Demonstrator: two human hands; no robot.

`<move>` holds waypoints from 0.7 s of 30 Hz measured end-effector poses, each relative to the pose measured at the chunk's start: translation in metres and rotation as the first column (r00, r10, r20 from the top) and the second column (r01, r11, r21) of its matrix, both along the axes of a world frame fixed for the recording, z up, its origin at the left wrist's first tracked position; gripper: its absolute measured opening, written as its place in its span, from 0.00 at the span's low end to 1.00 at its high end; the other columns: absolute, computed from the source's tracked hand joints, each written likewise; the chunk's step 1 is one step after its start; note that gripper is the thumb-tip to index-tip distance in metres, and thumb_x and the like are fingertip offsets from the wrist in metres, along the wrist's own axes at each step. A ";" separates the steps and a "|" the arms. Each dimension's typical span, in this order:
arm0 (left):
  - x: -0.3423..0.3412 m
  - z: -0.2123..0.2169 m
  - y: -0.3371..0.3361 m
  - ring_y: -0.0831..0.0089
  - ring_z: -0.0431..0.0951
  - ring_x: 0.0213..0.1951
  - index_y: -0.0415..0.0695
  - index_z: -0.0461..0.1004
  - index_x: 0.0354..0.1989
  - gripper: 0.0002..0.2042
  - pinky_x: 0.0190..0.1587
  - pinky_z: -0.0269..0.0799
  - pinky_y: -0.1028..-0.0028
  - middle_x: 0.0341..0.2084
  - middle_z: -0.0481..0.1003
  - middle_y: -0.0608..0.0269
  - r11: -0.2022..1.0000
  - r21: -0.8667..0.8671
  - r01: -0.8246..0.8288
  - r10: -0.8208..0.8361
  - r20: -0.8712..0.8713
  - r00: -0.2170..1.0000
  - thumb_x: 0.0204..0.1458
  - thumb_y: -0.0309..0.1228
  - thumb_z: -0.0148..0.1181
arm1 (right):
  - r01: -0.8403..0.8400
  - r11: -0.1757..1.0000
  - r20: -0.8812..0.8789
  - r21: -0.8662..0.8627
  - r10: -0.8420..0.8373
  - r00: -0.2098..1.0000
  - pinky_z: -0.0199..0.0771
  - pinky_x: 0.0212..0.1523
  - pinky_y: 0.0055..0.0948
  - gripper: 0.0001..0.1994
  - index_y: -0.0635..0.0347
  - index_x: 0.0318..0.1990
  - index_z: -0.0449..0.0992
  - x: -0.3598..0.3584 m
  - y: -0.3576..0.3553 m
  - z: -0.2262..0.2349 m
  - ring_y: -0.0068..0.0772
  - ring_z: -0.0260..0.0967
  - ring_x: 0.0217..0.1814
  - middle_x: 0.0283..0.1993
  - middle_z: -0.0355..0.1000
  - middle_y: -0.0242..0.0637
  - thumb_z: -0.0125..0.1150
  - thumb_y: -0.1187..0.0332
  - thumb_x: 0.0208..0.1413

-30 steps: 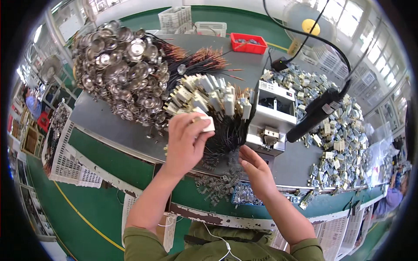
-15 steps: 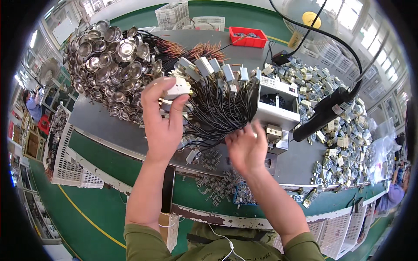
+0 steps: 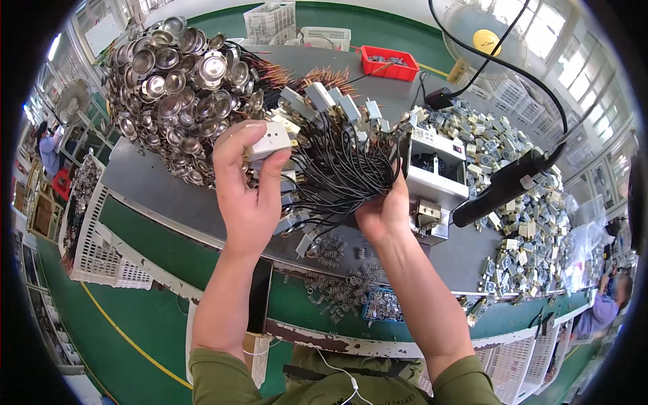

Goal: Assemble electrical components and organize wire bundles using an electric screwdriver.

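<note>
A white plastic connector block point(image 3: 270, 140) is pinched in the left hand point(image 3: 246, 182), raised above the grey workbench's point(image 3: 145, 192) near edge; the right hand point(image 3: 381, 216) is closed around the black wire bundle point(image 3: 337, 162) trailing from it. Pulling slowly, with the bundle held firm, should free it without snagging the steel cups point(image 3: 179, 88) heaped at the far left corner.

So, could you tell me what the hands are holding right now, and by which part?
The left hand pinches a white plastic block by its sides, at one wire's end. The right hand grips the black wire bundle around its gathered wires.
</note>
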State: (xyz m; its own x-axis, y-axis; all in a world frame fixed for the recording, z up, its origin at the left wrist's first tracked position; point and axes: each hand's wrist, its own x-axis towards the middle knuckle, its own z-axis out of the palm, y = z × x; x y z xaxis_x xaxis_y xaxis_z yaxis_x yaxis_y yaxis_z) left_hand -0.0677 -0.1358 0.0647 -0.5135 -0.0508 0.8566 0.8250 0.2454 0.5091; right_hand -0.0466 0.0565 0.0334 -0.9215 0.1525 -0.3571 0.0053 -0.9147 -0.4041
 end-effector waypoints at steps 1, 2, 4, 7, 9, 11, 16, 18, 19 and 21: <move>-0.001 -0.003 0.001 0.65 0.72 0.53 0.42 0.66 0.56 0.19 0.58 0.68 0.68 0.53 0.69 0.53 1.000 0.001 0.005 -0.005 0.004 1.000 0.57 0.20 0.63 | -0.028 0.999 -0.012 -0.037 0.027 1.000 0.70 0.60 0.38 0.20 0.55 0.56 0.75 -0.004 0.000 0.000 0.36 0.72 0.56 0.55 0.76 0.36 0.50 0.51 0.69; 0.002 0.001 0.003 0.65 0.72 0.54 0.42 0.65 0.57 0.20 0.58 0.68 0.68 0.53 0.68 0.53 0.997 0.048 0.068 -0.067 -0.023 0.998 0.57 0.20 0.62 | -0.020 0.999 -0.019 -0.034 0.020 1.000 0.70 0.60 0.38 0.20 0.55 0.56 0.75 -0.009 0.005 0.000 0.36 0.72 0.56 0.55 0.76 0.36 0.50 0.51 0.69; 0.006 0.003 0.003 0.65 0.71 0.54 0.42 0.64 0.57 0.20 0.58 0.68 0.68 0.54 0.68 0.53 0.987 0.090 0.131 -0.127 -0.052 0.991 0.58 0.19 0.62 | -0.100 0.995 0.027 -0.027 0.101 0.995 0.71 0.59 0.38 0.15 0.58 0.52 0.77 -0.025 0.015 -0.007 0.37 0.74 0.53 0.52 0.77 0.36 0.56 0.58 0.67; 0.009 -0.004 -0.009 0.64 0.71 0.54 0.42 0.63 0.58 0.21 0.58 0.67 0.67 0.54 0.68 0.52 0.990 0.105 0.094 -0.094 -0.002 0.996 0.58 0.19 0.62 | -0.149 0.986 0.008 0.072 0.149 0.989 0.73 0.59 0.44 0.14 0.59 0.52 0.77 -0.031 0.018 -0.004 0.43 0.76 0.51 0.51 0.79 0.39 0.57 0.63 0.62; 0.016 -0.009 -0.020 0.65 0.70 0.55 0.41 0.63 0.57 0.20 0.58 0.67 0.68 0.54 0.67 0.52 0.991 0.120 0.056 -0.059 0.022 0.998 0.58 0.20 0.62 | -0.140 0.983 -0.008 0.121 0.142 0.990 0.74 0.57 0.40 0.15 0.60 0.53 0.76 -0.027 0.015 0.009 0.41 0.76 0.50 0.50 0.79 0.40 0.61 0.66 0.59; 0.031 -0.009 -0.034 0.64 0.71 0.54 0.41 0.63 0.57 0.21 0.58 0.67 0.67 0.53 0.69 0.52 0.996 0.085 0.000 -0.002 0.013 1.000 0.57 0.20 0.63 | 0.005 0.923 -0.212 0.385 0.083 0.974 0.74 0.54 0.33 0.18 0.60 0.55 0.75 -0.019 0.011 0.037 0.33 0.75 0.50 0.50 0.78 0.37 0.64 0.72 0.56; 0.075 0.013 -0.067 0.57 0.72 0.54 0.44 0.70 0.53 0.25 0.60 0.65 0.61 0.54 0.71 0.55 0.959 -0.278 -0.062 0.079 0.052 0.995 0.46 0.24 0.73 | 0.294 0.627 -0.509 0.722 0.191 0.840 0.67 0.54 0.24 0.24 0.63 0.59 0.72 0.006 -0.006 0.113 0.22 0.70 0.50 0.51 0.76 0.32 0.61 0.78 0.51; 0.103 0.038 -0.077 0.52 0.71 0.56 0.49 0.74 0.54 0.30 0.63 0.62 0.56 0.57 0.72 0.58 0.757 -0.652 -0.037 0.186 0.160 0.969 0.38 0.31 0.77 | 0.380 0.398 -0.489 0.835 0.221 0.844 0.68 0.53 0.22 0.28 0.67 0.63 0.68 0.020 -0.010 0.127 0.19 0.70 0.49 0.51 0.76 0.33 0.59 0.79 0.50; 0.119 0.049 -0.078 0.51 0.73 0.55 0.50 0.75 0.56 0.29 0.61 0.66 0.59 0.55 0.74 0.57 0.721 -0.693 0.008 0.220 0.241 0.945 0.41 0.32 0.76 | 0.438 0.311 -0.514 0.843 0.230 0.826 0.69 0.52 0.21 0.30 0.69 0.64 0.66 0.029 -0.012 0.130 0.19 0.70 0.49 0.51 0.76 0.34 0.59 0.80 0.50; 0.129 0.052 -0.103 0.51 0.76 0.52 0.47 0.77 0.53 0.25 0.56 0.72 0.61 0.55 0.75 0.57 0.736 -0.610 0.293 0.052 0.483 0.874 0.43 0.30 0.74 | 0.534 0.087 -0.535 0.841 0.275 0.799 0.68 0.52 0.19 0.35 0.68 0.69 0.61 0.049 -0.012 0.138 0.20 0.70 0.49 0.52 0.75 0.37 0.58 0.80 0.49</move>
State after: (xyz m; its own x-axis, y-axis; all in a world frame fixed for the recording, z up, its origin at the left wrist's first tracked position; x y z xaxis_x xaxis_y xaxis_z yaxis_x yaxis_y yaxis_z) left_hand 0.0610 -0.2389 0.1167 -0.7954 0.5140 0.3212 0.5960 0.5669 0.5687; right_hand 0.0023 0.0448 0.1716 -0.7539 0.1016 0.6491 -0.5964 0.3086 -0.7410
